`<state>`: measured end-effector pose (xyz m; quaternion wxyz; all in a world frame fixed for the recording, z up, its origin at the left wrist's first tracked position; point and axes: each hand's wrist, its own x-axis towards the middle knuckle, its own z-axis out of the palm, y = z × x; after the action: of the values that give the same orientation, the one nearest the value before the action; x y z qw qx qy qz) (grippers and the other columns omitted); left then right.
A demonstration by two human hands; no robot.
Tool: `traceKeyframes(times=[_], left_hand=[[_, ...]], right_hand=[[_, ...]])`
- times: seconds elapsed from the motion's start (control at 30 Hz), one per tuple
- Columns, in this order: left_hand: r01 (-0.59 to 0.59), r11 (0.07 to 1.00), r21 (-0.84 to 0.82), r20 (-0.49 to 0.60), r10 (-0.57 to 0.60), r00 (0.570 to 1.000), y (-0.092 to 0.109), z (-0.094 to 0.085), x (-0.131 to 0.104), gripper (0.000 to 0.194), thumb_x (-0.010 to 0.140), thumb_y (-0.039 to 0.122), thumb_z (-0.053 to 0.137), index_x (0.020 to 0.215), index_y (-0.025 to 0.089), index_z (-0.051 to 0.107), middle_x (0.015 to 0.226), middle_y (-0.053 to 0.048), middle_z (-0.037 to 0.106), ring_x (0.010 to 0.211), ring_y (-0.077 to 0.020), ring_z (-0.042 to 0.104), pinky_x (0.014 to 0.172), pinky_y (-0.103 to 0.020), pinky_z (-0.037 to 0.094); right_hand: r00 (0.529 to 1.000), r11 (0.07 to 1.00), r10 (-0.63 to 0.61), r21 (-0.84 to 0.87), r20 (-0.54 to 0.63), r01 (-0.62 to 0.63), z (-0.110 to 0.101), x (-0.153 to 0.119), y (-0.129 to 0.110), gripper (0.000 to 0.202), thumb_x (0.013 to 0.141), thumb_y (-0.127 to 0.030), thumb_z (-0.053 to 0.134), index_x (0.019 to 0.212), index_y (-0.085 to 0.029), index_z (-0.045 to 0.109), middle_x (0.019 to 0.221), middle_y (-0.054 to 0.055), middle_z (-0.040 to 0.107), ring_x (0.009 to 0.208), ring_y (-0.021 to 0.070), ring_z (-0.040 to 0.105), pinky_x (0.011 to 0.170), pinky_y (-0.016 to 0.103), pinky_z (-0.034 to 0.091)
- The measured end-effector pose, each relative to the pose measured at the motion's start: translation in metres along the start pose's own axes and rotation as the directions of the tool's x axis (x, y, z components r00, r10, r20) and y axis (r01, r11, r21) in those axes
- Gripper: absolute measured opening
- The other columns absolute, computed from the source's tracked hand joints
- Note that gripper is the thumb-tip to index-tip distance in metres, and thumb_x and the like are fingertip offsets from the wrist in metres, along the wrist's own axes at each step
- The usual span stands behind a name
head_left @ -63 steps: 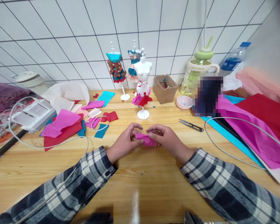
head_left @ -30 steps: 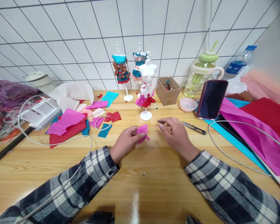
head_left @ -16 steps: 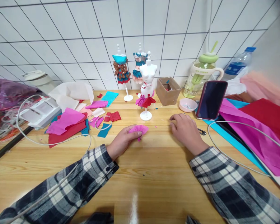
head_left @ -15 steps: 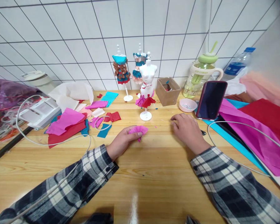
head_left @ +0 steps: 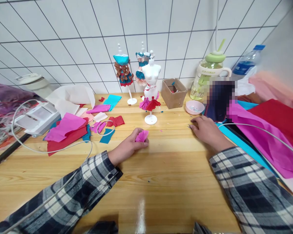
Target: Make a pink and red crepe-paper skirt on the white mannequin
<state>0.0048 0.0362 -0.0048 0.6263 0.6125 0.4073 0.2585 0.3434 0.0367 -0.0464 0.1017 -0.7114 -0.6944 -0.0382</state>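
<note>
Between the thumb and fingers of my left hand (head_left: 128, 144) is a pleated fan of pink crepe paper (head_left: 142, 136), held just above the table. My right hand (head_left: 208, 131) lies low over the table with its fingers curled. Small thin tips show at those fingers, but the rest of that object is hidden under the hand. Beyond my hands stands a white mini dress form (head_left: 151, 73) with a skirt of pink and red pleated pieces (head_left: 152, 104) around its lower part.
Two dressed mini forms (head_left: 123, 70) (head_left: 142, 66) stand at the tiled wall. A cardboard box (head_left: 174, 94), a pink bowl (head_left: 194, 108) and a green-lidded bottle (head_left: 207, 74) are at the back right. Crepe paper sheets (head_left: 268, 136) lie right; scraps (head_left: 107, 136) and a cable (head_left: 91, 146) lie left.
My right hand has moved right and now covers the small black object seen beside it before. My left fingers have closed further around the pink fan, which has turned slightly.
</note>
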Motion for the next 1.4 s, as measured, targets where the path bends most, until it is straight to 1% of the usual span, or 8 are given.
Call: traceKeyframes(times=[0.27,0.37,0.47,0.6,0.73,1.0,1.2,1.4], left_hand=[[-0.014,0.994,0.105,0.104,0.003,0.995,0.002,-0.004,0.006,0.018,0.076,0.029,0.067,0.087,0.015,0.067,0.092,-0.005,0.071,0.087,-0.0183,0.063,0.084,-0.03,0.045],[-0.006,0.992,0.122,0.126,-0.01,0.992,0.002,0.001,0.005,0.026,0.075,0.033,0.069,0.093,0.015,0.066,0.093,-0.006,0.071,0.085,-0.0188,0.064,0.078,-0.029,0.048],[0.027,0.988,0.152,0.022,-0.03,0.999,0.0,0.006,0.004,0.035,0.069,0.036,0.074,0.096,0.018,0.06,0.079,0.0,0.068,0.07,-0.0163,0.062,0.059,-0.024,0.046],[-0.012,0.984,0.176,0.072,-0.001,0.997,-0.001,0.01,0.003,0.029,0.069,0.036,0.075,0.086,0.018,0.06,0.08,-0.001,0.068,0.073,-0.0169,0.063,0.064,-0.026,0.048],[-0.023,0.997,0.071,0.178,0.01,0.984,0.001,0.013,0.002,0.022,0.075,0.035,0.071,0.086,0.017,0.067,0.087,-0.005,0.072,0.083,-0.0193,0.067,0.078,-0.031,0.05],[-0.002,0.981,-0.196,-0.04,-0.006,0.999,-0.008,0.001,0.008,0.025,0.074,0.033,0.073,0.088,0.013,0.07,0.086,-0.005,0.072,0.078,-0.0157,0.064,0.076,-0.027,0.049],[0.071,0.98,-0.187,0.0,-0.072,0.997,-0.012,-0.004,0.01,0.03,0.074,0.034,0.074,0.096,0.013,0.071,0.094,-0.009,0.072,0.083,-0.017,0.065,0.071,-0.024,0.049],[0.117,0.965,-0.234,0.055,-0.107,0.993,-0.013,-0.004,0.01,0.03,0.073,0.034,0.075,0.094,0.014,0.072,0.098,-0.008,0.073,0.091,-0.0195,0.067,0.088,-0.032,0.05]], right_hand=[[0.996,0.968,0.074,0.243,-0.041,-0.062,-0.005,-0.002,-0.007,0.014,0.088,-0.031,0.048,0.087,-0.019,0.056,0.088,0.01,0.065,0.084,0.0245,0.059,0.074,0.035,0.043],[0.987,0.811,0.158,0.576,-0.04,-0.106,-0.018,-0.01,-0.038,0.022,0.094,-0.037,0.037,0.103,-0.021,0.048,0.079,0.004,0.066,0.065,0.0178,0.058,0.063,0.03,0.042],[0.994,0.625,0.017,0.775,0.104,-0.092,-0.024,-0.022,-0.076,0.032,0.092,-0.048,0.04,0.107,-0.021,0.05,0.067,-0.003,0.059,0.058,0.014,0.052,0.058,0.026,0.04],[0.933,0.553,-0.202,0.821,0.298,-0.142,-0.022,-0.039,-0.118,0.043,0.078,-0.052,0.061,0.105,-0.019,0.06,0.071,-0.002,0.057,0.063,0.0128,0.051,0.057,0.024,0.038],[0.911,0.554,-0.263,0.823,0.318,-0.127,-0.021,-0.049,-0.137,0.026,0.079,-0.043,0.061,0.079,-0.017,0.063,0.066,-0.003,0.053,0.062,0.0115,0.047,0.057,0.024,0.036],[0.931,0.422,-0.173,0.878,0.323,-0.226,-0.026,-0.043,-0.12,0.028,0.084,-0.025,0.05,0.111,-0.019,0.054,0.099,0.005,0.064,0.076,0.0126,0.061,0.066,0.024,0.048],[0.908,0.725,-0.266,0.688,0.324,-0.033,-0.032,-0.045,-0.113,0.04,0.094,-0.039,0.042,0.132,-0.025,0.044,0.084,0.002,0.068,0.072,0.0166,0.063,0.07,0.028,0.045],[0.891,0.861,-0.246,0.507,0.382,0.02,-0.035,-0.044,-0.116,0.046,0.099,-0.039,0.023,0.078,-0.022,0.06,0.076,0.004,0.066,0.072,0.0176,0.059,0.066,0.028,0.038]])
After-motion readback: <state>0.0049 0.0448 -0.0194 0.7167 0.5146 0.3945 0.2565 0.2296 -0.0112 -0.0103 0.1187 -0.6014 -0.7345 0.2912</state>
